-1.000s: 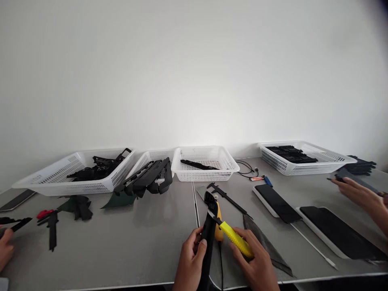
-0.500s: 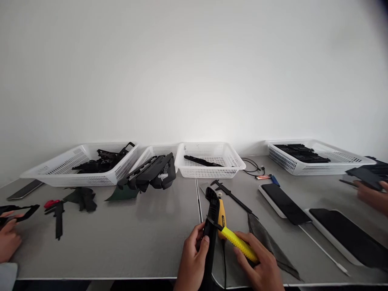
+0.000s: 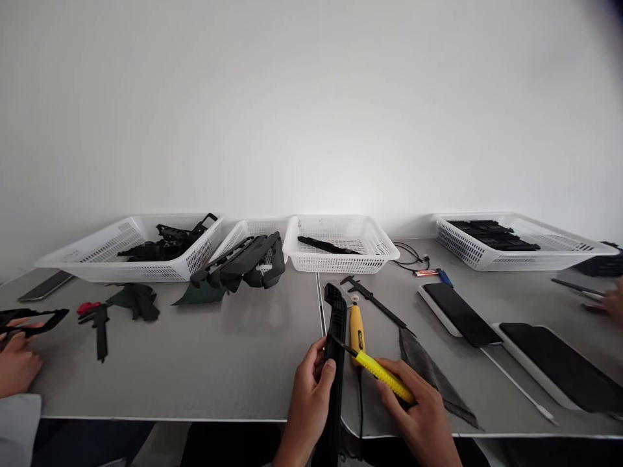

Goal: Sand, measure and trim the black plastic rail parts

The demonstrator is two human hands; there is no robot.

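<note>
A long black plastic part (image 3: 335,318) with a ribbed, curved upper end stands tilted at the table's front edge. My left hand (image 3: 311,395) is closed around its middle, thumb on the near face. In my right hand (image 3: 418,405) is a yellow utility knife (image 3: 387,376), its dark tip pointing left and meeting the part's edge just above my left thumb. Whether the blade is cutting in cannot be made out. Just behind the knife lies a yellow-handled tool (image 3: 357,331) with a cord. A black caliper (image 3: 372,301) and a dark cloth (image 3: 431,379) lie to the right.
White baskets with black parts stand along the wall: left (image 3: 121,269), middle (image 3: 341,263), right (image 3: 516,259). Black parts (image 3: 248,259) overhang a small basket. Phones (image 3: 460,314) lie on the right. Other people's hands work at the far left (image 3: 19,366) and far right (image 3: 614,303).
The camera view has tilted slightly, so the table sits higher. My hands keep their hold, and the knife stays against the part. At far right, the person's hand now holds a different, thin item.
</note>
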